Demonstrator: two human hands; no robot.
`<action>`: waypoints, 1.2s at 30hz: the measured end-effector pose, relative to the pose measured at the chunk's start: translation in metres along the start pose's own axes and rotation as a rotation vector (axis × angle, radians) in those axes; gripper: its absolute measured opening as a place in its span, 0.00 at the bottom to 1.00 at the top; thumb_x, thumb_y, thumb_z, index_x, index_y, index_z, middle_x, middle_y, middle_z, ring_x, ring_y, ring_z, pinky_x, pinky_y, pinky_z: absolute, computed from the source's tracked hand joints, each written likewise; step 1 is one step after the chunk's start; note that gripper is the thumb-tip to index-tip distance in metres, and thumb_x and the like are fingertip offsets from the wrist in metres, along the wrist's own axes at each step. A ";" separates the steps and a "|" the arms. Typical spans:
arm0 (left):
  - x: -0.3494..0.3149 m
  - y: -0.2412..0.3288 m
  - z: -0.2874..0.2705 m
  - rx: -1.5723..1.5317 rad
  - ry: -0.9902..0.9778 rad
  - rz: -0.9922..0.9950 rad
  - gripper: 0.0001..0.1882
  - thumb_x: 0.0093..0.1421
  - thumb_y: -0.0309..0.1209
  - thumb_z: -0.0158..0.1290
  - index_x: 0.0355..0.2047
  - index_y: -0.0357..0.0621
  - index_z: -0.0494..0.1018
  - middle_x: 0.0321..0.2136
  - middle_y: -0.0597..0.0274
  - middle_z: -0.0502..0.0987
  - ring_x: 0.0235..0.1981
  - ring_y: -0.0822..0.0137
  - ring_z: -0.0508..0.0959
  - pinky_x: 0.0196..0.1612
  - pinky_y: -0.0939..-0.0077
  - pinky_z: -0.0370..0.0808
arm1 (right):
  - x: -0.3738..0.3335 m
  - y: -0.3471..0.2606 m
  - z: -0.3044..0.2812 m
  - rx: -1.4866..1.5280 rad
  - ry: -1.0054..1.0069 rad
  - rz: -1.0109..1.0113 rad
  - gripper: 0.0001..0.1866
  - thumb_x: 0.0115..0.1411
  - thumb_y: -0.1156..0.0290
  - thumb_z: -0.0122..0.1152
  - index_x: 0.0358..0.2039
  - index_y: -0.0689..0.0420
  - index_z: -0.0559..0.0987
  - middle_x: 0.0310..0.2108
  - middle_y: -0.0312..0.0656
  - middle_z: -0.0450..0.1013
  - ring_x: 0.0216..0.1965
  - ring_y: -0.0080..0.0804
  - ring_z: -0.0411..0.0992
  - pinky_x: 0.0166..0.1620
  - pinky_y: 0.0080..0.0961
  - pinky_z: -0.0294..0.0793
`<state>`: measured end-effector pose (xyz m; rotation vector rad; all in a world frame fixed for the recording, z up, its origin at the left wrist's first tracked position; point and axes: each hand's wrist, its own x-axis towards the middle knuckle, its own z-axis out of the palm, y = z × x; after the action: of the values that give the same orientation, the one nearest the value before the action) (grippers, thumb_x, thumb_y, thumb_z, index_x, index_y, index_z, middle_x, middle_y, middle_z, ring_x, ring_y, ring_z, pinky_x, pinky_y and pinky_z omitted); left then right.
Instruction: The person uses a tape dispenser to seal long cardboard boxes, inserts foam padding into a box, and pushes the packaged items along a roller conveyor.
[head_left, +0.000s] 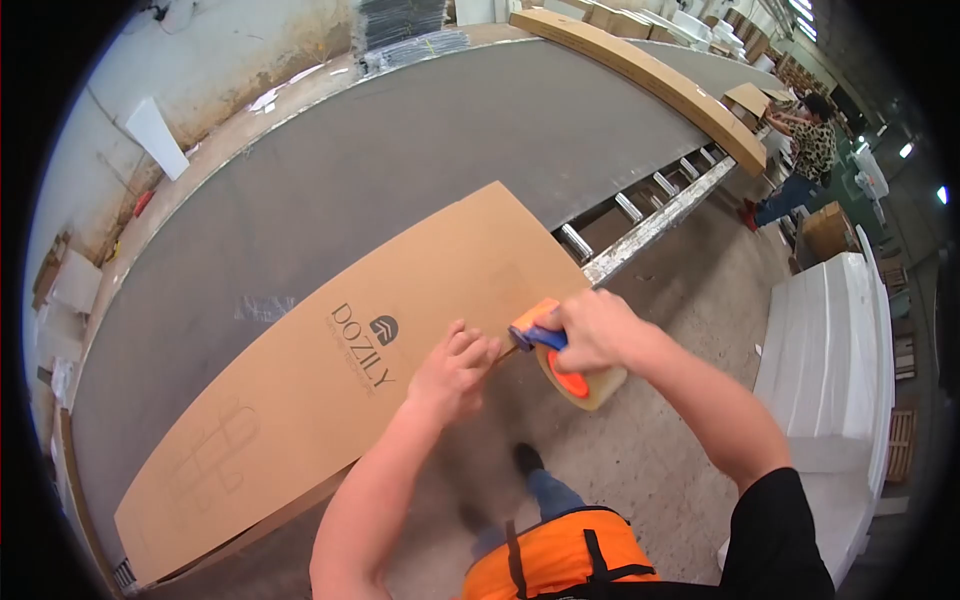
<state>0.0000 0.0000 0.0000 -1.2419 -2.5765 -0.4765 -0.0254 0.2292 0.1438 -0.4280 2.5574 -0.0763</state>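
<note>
Stained walls flank a broad grey counter (400, 120) bearing a long brown carton (440, 260), its top panel lying flat. At its near edge, the right hand (600, 330) has its fingers wrapped around a tape dispenser (545, 338); whether the bent left hand (455, 372) grips anything is unclear. Sealing appears under way, not finished.

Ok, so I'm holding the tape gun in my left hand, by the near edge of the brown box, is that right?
Not quite: the head view shows the tape gun in your right hand, not your left hand. It is by the near edge of the brown box, as you say.
</note>
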 end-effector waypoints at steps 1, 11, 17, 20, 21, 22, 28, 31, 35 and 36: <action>0.001 0.005 -0.002 -0.010 0.000 -0.013 0.34 0.42 0.29 0.63 0.54 0.41 0.73 0.45 0.60 0.74 0.53 0.58 0.72 0.67 0.58 0.63 | -0.015 0.008 0.017 0.029 0.090 -0.006 0.29 0.43 0.56 0.64 0.50 0.43 0.82 0.46 0.55 0.74 0.40 0.52 0.77 0.47 0.43 0.76; 0.001 0.001 -0.003 0.001 0.018 -0.017 0.33 0.40 0.25 0.56 0.53 0.38 0.73 0.44 0.60 0.73 0.54 0.58 0.71 0.67 0.58 0.62 | -0.024 0.004 0.107 -0.003 0.251 -0.013 0.25 0.42 0.60 0.63 0.44 0.50 0.81 0.35 0.52 0.74 0.33 0.50 0.78 0.36 0.41 0.80; 0.010 0.009 -0.009 -0.010 -0.060 -0.032 0.35 0.42 0.24 0.56 0.56 0.37 0.69 0.48 0.55 0.70 0.57 0.54 0.68 0.66 0.59 0.64 | 0.026 -0.012 0.118 -0.365 0.124 -0.070 0.16 0.40 0.58 0.67 0.28 0.55 0.86 0.34 0.44 0.79 0.41 0.49 0.74 0.34 0.27 0.77; 0.030 0.025 -0.010 -0.024 -0.321 -0.340 0.45 0.49 0.37 0.61 0.66 0.42 0.56 0.60 0.49 0.60 0.64 0.45 0.57 0.69 0.56 0.55 | 0.006 0.002 0.164 -0.349 0.251 -0.118 0.18 0.39 0.58 0.67 0.30 0.54 0.85 0.36 0.49 0.79 0.48 0.45 0.69 0.36 0.26 0.76; 0.040 0.031 -0.008 -0.016 -0.328 -0.342 0.45 0.49 0.37 0.61 0.66 0.42 0.56 0.60 0.49 0.60 0.64 0.45 0.57 0.69 0.56 0.55 | -0.020 0.005 0.165 -0.105 0.281 -0.070 0.22 0.40 0.59 0.66 0.36 0.57 0.83 0.42 0.55 0.75 0.43 0.46 0.73 0.37 0.29 0.78; 0.049 0.031 -0.004 0.098 -0.277 -0.380 0.50 0.48 0.43 0.63 0.67 0.42 0.53 0.63 0.47 0.57 0.66 0.42 0.53 0.70 0.52 0.51 | -0.037 0.007 0.174 0.113 0.227 -0.035 0.27 0.41 0.60 0.65 0.43 0.59 0.80 0.46 0.59 0.70 0.38 0.49 0.76 0.39 0.33 0.79; 0.112 0.026 0.027 0.306 -0.376 -0.521 0.54 0.48 0.50 0.63 0.68 0.37 0.51 0.68 0.39 0.51 0.69 0.35 0.47 0.71 0.44 0.39 | -0.098 0.057 0.227 0.372 0.121 0.076 0.26 0.41 0.57 0.65 0.46 0.44 0.82 0.45 0.48 0.74 0.38 0.53 0.78 0.42 0.43 0.80; 0.098 0.023 0.033 0.223 -0.185 -0.507 0.50 0.47 0.46 0.61 0.67 0.36 0.54 0.67 0.39 0.53 0.70 0.38 0.48 0.71 0.43 0.41 | -0.108 0.107 0.174 0.943 0.294 -0.185 0.35 0.36 0.67 0.69 0.51 0.56 0.79 0.47 0.50 0.76 0.46 0.41 0.78 0.53 0.31 0.75; 0.066 0.039 0.033 0.095 0.128 -0.410 0.47 0.49 0.40 0.63 0.66 0.35 0.55 0.68 0.39 0.53 0.70 0.39 0.50 0.72 0.48 0.44 | -0.075 0.096 0.101 1.520 0.467 -0.328 0.41 0.41 0.73 0.65 0.59 0.70 0.67 0.53 0.46 0.72 0.53 0.34 0.72 0.59 0.31 0.69; 0.051 0.057 0.025 0.041 0.246 -0.420 0.45 0.49 0.38 0.63 0.65 0.35 0.57 0.67 0.39 0.56 0.68 0.39 0.54 0.71 0.48 0.47 | -0.057 0.089 0.087 1.616 0.495 -0.391 0.38 0.44 0.73 0.63 0.59 0.69 0.67 0.53 0.46 0.72 0.53 0.34 0.72 0.59 0.30 0.69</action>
<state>0.0116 0.0796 0.0053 -0.5784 -2.6089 -0.6071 0.0408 0.3341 0.0860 -0.2031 1.8740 -2.3193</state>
